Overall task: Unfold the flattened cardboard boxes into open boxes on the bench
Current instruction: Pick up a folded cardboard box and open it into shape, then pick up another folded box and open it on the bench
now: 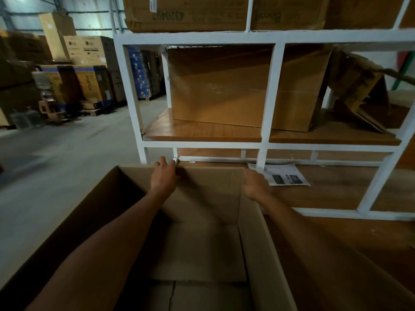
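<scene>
A large brown cardboard box [202,243] stands open in front of me on the wooden bench [336,198], its flaps up and its inside in shadow. My left hand [164,176] lies over the top edge of the far wall, fingers hooked over the rim. At the far right corner of the box my right hand [256,184] grips the rim, its fingers curled over the edge and partly hidden behind the cardboard.
A white metal shelf frame [267,122] rises just behind the box. An opened box [235,90] and a collapsed one [359,93] sit on its wooden shelf, more boxes above. A printed paper [285,176] lies on the bench. Stacked cartons [85,70] stand across the floor, left.
</scene>
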Motion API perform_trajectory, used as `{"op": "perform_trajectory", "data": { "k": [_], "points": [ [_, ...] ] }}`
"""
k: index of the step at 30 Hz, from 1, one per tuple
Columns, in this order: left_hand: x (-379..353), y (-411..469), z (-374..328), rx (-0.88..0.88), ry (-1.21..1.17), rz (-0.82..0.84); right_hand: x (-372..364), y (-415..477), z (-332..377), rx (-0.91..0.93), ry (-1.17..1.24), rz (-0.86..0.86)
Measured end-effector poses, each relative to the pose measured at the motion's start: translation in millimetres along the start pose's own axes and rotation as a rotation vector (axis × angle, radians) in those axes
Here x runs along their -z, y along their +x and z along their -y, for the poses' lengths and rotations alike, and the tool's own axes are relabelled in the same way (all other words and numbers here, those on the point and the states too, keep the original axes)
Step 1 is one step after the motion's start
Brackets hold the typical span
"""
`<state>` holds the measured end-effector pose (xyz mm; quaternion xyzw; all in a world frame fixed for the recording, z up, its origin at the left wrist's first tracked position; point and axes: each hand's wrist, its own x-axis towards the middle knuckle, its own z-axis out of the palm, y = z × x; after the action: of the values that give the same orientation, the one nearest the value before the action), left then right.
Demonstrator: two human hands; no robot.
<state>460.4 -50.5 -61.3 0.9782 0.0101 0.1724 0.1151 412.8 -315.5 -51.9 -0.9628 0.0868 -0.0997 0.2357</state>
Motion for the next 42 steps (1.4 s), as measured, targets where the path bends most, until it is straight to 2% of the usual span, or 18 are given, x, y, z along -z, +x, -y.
{"op": "perform_trajectory", "data": {
  "k": [6, 10, 14, 16, 21, 24, 28, 29, 31, 33, 35, 38, 42],
  "points": [
    [-13.5, 12.3, 7.1, 0.001, -0.094, -0.042, -0.3, 15.9, 8.8, -0.029, 0.001, -0.005],
    [-5.4, 1.4, 19.2, -0.052, -0.137, 0.102, 12.6, 4.3, 6.0, 0.037, 0.072, 0.001],
    [16.9, -23.6, 26.0, -0.128, -0.119, 0.237, 33.0, -32.4, 2.7, 0.140, 0.102, 0.197],
    [34.8, -43.2, 21.6, -0.141, -0.112, 0.253, 41.3, -59.4, 1.3, 0.132, 0.099, 0.219],
    [94.2, -107.8, -13.8, -0.235, -0.086, 0.340, 53.4, -133.0, -11.7, 0.106, 0.156, 0.208],
    [132.7, -168.3, -43.2, -0.384, -0.140, 0.516, 58.9, -187.5, -24.8, 0.070, 0.244, 0.207],
    [182.1, -291.5, -69.7, -0.627, -0.304, 0.727, 73.4, -268.6, -41.2, 0.006, 0.463, 0.189],
    [183.9, -320.9, -71.1, -0.667, -0.255, 0.709, 77.0, -288.3, -45.7, 0.004, 0.517, 0.199],
    [173.0, -372.7, -71.4, -0.706, -0.045, 0.481, 83.1, -323.9, -55.0, -0.010, 0.614, 0.208],
    [158.7, -405.8, -77.2, -0.586, 0.062, 0.253, 87.7, -355.2, -61.2, -0.020, 0.680, 0.198],
    [144.2, -422.6, -83.3, -0.479, -0.032, 0.089, 89.2, -381.4, -63.5, 0.006, 0.715, 0.182],
    [125.0, -446.3, -92.2, -0.451, -0.155, -0.168, 89.1, -410.2, -70.2, 0.037, 0.741, 0.188],
    [98.4, -482.8, -122.1, -0.351, -0.244, -0.330, 104.4, -442.2, -95.3, 0.084, 0.713, 0.164]
  ]
}}
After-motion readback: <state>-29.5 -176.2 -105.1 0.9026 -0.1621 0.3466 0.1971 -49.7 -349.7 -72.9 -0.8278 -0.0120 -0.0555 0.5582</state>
